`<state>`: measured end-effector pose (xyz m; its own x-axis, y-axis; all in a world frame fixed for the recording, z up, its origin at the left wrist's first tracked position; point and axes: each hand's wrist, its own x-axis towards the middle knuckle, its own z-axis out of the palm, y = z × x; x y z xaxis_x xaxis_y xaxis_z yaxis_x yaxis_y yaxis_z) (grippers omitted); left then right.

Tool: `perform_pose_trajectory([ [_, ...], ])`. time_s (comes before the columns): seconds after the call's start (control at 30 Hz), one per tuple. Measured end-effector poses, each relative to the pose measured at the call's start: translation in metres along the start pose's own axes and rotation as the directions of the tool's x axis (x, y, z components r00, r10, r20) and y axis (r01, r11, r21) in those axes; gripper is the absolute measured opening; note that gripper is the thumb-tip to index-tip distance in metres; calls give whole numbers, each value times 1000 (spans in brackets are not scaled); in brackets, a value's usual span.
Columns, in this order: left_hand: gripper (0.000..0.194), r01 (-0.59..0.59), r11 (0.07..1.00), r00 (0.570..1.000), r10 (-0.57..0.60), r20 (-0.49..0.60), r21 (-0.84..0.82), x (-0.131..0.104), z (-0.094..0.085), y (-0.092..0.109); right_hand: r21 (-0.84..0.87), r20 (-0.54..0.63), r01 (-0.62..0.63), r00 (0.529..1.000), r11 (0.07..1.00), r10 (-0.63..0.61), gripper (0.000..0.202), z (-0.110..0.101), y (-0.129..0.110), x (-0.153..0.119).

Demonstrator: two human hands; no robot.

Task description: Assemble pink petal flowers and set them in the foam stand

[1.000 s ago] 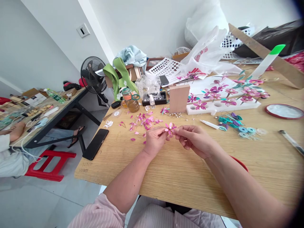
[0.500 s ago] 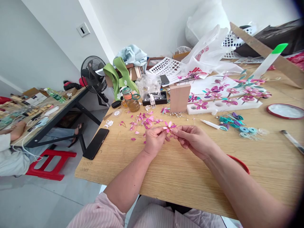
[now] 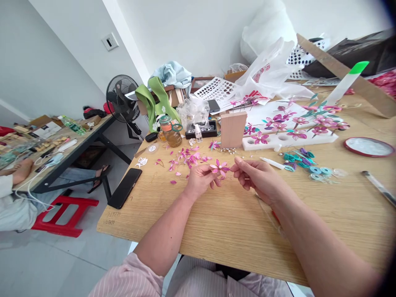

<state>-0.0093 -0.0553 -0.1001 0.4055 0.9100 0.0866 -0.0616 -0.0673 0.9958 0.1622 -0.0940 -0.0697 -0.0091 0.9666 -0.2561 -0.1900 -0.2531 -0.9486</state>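
A pink flower (image 3: pixel 220 168) with a pearl-like bead at its centre is pinched in the fingers of my left hand (image 3: pixel 200 180). To its right, my right hand (image 3: pixel 255 177) is closed, thumb against forefinger, a small gap from the petals. What those fingers pinch is too fine to make out. A thin pale strand (image 3: pixel 267 209) shows below my right hand; I cannot tell whether it runs into the fingers. Loose pink petals (image 3: pixel 192 157) lie scattered beyond my left hand. Small pearl-like beads (image 3: pixel 228 151) lie by the wooden block (image 3: pixel 232 130).
Finished pink flowers (image 3: pixel 324 120) stand in a white foam strip (image 3: pixel 291 141). Right of my hands are a white tube (image 3: pixel 272 163), thread bobbins (image 3: pixel 320 170) and a red-rimmed lid (image 3: pixel 369 147). A phone (image 3: pixel 125 187), jar (image 3: pixel 172 134) and spray bottle (image 3: pixel 198 133) lie left. Another person's hand (image 3: pixel 23 171) rests at the far-left table.
My right hand has moved right, away from the flower. The flower stays in my left hand and its bead centre now shows. The thin strand has come into view below my right hand.
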Motion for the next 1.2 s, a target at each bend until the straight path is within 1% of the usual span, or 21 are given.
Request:
perform_pose_trajectory([
  [0.1, 37, 52, 998, 994, -49, 95, -34, 0, -2, 2, -23, -27, 73, 997, 997, -73, 44, -2, 1, 2],
  [0.17, 35, 78, 996, 984, -71, 165, -41, -1, -3, 5, -60, -1, 102, 995, 993, -102, 41, -3, 3, 3],
  [0.27, 35, 133, 991, 956, -122, 268, -21, -2, -6, 9, -90, 83, 129, 989, 988, -122, 37, -4, 3, 4],
  [0.37, 36, 190, 981, 912, -189, 363, 35, -4, -9, 10, -68, 203, 131, 973, 989, -114, 36, -4, 2, 1],
  [0.43, 35, 201, 977, 883, -211, 419, 68, -5, -11, 10, -56, 272, 121, 957, 991, -101, 36, -2, 0, -1],
  [0.53, 36, 208, 975, 855, -221, 469, 81, -7, -12, 11, -69, 317, 102, 945, 992, -75, 35, 2, -3, -5],
  [0.63, 39, 214, 972, 845, -234, 482, 97, -8, -11, 14, -97, 335, 106, 940, 990, -68, 35, 4, -4, -7],
  [0.77, 40, 209, 966, 842, -255, 475, 149, -8, -9, 19, -139, 345, 113, 937, 984, -59, 35, 5, -5, -8],
  [0.93, 43, 253, 958, 834, -288, 471, 138, -6, -9, 18, -166, 304, 127, 950, 978, -72, 32, 6, -4, -7],
  [0.97, 44, 260, 958, 839, -288, 462, 124, -6, -9, 16, -160, 290, 133, 954, 978, -83, 30, 6, -4, -7],
  [1.03, 42, 260, 962, 863, -269, 427, 81, -6, -9, 14, -145, 254, 152, 961, 978, -112, 28, 6, -3, -6],
  [1.13, 34, 235, 972, 905, -216, 367, -8, -5, -8, 8, -133, 214, 170, 967, 976, -140, 25, 5, -1, -5],
  [1.2, 31, 223, 974, 921, -196, 337, -42, -5, -8, 6, -121, 205, 167, 969, 979, -139, 25, 4, -1, -5],
])
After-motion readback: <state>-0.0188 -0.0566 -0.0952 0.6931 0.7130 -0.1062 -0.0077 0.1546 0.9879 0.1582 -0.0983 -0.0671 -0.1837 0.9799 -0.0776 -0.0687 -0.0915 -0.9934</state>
